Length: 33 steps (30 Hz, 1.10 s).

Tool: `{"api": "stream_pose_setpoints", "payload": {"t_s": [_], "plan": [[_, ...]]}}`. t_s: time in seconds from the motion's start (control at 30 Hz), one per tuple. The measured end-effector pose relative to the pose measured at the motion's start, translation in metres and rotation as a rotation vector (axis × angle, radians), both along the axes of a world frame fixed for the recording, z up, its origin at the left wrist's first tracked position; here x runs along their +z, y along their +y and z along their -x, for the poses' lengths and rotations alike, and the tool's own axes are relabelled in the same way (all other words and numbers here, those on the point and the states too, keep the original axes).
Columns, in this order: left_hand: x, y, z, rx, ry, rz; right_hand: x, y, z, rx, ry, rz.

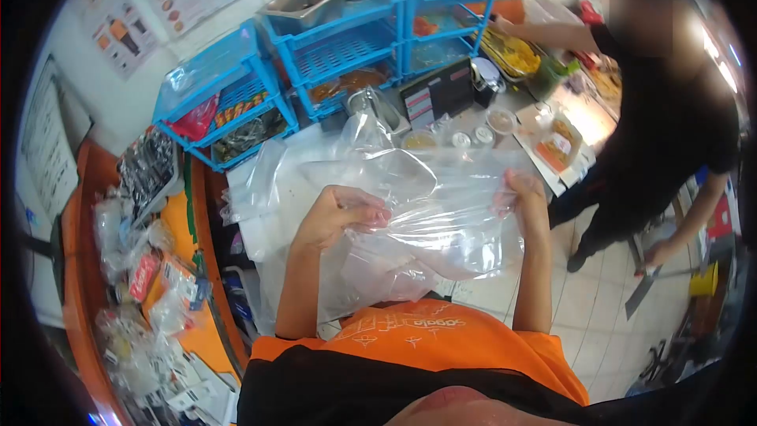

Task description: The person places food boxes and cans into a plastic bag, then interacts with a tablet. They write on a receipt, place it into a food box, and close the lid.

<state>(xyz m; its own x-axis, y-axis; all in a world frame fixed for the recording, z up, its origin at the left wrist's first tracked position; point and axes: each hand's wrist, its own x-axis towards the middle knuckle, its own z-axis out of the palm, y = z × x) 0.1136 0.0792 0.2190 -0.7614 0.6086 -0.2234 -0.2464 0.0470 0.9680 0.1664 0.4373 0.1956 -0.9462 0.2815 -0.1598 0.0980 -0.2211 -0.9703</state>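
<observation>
Left hand (pixel 347 215) pinches a gathered edge of clear plastic film (pixel 457 225) between thumb and curled fingers; the right hand (pixel 520 189) grips the film's other side, so that it is drawn out between them in shiny creases — whether it is a bag or a flat sheet, I cannot tell. The film is in front of the orange shirt (pixel 426 323), above a work table (pixel 260 241) where more loose plastic (pixel 272 177) lies to the left.

Beyond the hands are small round tubs (pixel 501 120), a dark panel (pixel 441 95) standing at a tilt and a metal container (pixel 378 110); behind these rise blue racks (pixel 339 51) with food on some tiers; farther right, a tray of yellow food (pixel 516 55). A co-worker (pixel 662 110) in black stands at the right — one arm stretched toward the racks, the other lowered, with a flat blade-like tool (pixel 642 292) at that hand.
</observation>
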Motion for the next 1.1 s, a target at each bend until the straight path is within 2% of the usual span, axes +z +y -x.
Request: {"api": "stream_pose_setpoints", "payload": {"t_s": [0.03, 0.07, 0.1, 0.13, 0.17, 0.2, 0.23, 0.3, 0.33, 0.37, 0.4, 0.47, 0.5, 0.53, 0.57, 0.6, 0.63, 0.7, 0.73, 0.77, 0.8, 0.83, 0.87, 0.9, 0.97, 1.0, 1.07, 1.1], "plan": [[0.000, 0.004, 0.000, -0.032, -0.009, 0.003, 0.007, 0.004, -0.011, 0.024, -0.189, -0.186], [-0.001, 0.011, -0.001, 0.108, 0.061, 0.105, -0.003, 0.003, -0.019, -0.007, -0.199, -0.179], [-0.001, 0.018, -0.001, 0.252, 0.137, 0.201, -0.018, 0.001, -0.025, -0.240, -0.014, -0.517], [0.003, 0.022, -0.005, 0.233, 0.133, 0.196, -0.027, 0.001, -0.032, -0.460, 0.175, -0.862], [0.013, 0.026, -0.013, 0.291, 0.119, -0.010, -0.010, -0.009, -0.043, -0.587, 0.133, -1.188], [0.021, 0.031, -0.020, 0.354, 0.105, -0.219, -0.001, -0.023, -0.050, -0.590, 0.177, -0.934], [0.022, 0.038, -0.028, 0.353, 0.104, -0.227, 0.007, -0.040, -0.054, -0.581, 0.221, -0.679], [0.021, 0.062, -0.049, 0.336, 0.303, -0.005, 0.032, -0.075, -0.068, 0.048, 0.246, -0.276], [0.023, 0.081, -0.060, 0.344, 0.292, 0.007, 0.044, -0.102, -0.065, 0.095, 0.314, -0.321], [0.024, 0.104, -0.071, 0.384, 0.426, 0.098, 0.049, -0.116, -0.062, 0.143, 0.384, -0.362], [0.024, 0.121, -0.076, 0.423, 0.561, 0.190, 0.036, -0.099, -0.059, 0.154, 0.379, -0.347], [0.017, 0.123, -0.062, 0.387, 0.655, 0.170, 0.004, -0.053, -0.044, 0.364, 0.155, 0.707], [0.015, 0.122, -0.059, 0.287, 0.714, 0.247, 0.020, -0.041, -0.041, 0.162, -0.023, 0.801], [0.012, 0.121, -0.055, 0.189, 0.768, 0.318, -0.001, 0.009, -0.042, 0.454, 0.037, 1.107], [0.002, 0.115, -0.051, 0.209, 0.700, 0.317, 0.010, 0.043, -0.043, 0.443, -0.074, 0.755], [0.011, 0.113, -0.053, 0.189, 0.560, 0.519, 0.020, 0.072, -0.044, 0.427, -0.174, 0.407], [0.022, 0.111, -0.055, 0.154, 0.415, 0.720, 0.011, 0.105, -0.041, 0.440, -0.196, 0.413], [0.010, 0.104, -0.060, 0.417, 0.604, 0.415, -0.015, 0.157, -0.028, 0.670, -0.142, 0.214], [0.016, 0.104, -0.064, 0.565, 0.440, 0.427, -0.025, 0.164, -0.018, 0.616, -0.156, 0.209], [0.002, 0.095, -0.062, 0.579, 0.655, 0.543, -0.032, 0.164, 0.000, 0.564, -0.172, 0.201], [0.000, 0.093, -0.061, 0.585, 0.621, 0.563, -0.047, 0.161, 0.025, 0.522, -0.093, 0.132], [-0.001, 0.093, -0.059, 0.701, 0.457, 0.685, -0.069, 0.157, 0.054, 0.485, -0.011, 0.063], [-0.002, 0.094, -0.062, 0.815, 0.296, 0.803, -0.107, 0.156, 0.085, 0.419, 0.048, -0.242], [-0.007, 0.095, -0.070, 0.826, 0.283, 0.820, -0.144, 0.151, 0.108, 0.343, 0.123, -0.544], [-0.020, 0.098, -0.087, 0.759, 0.794, 1.323, -0.173, 0.115, 0.125, 0.172, 0.105, -0.583], [-0.011, 0.110, -0.093, 0.766, 0.787, 1.336, -0.181, 0.100, 0.130, 0.186, 0.107, -0.575], [0.016, 0.153, -0.099, 1.200, 0.985, 1.506, -0.189, 0.076, 0.137, 0.015, 0.187, -0.751], [0.020, 0.171, -0.102, 1.202, 0.976, 1.519, -0.186, 0.069, 0.140, 0.028, 0.185, -0.746]]}}
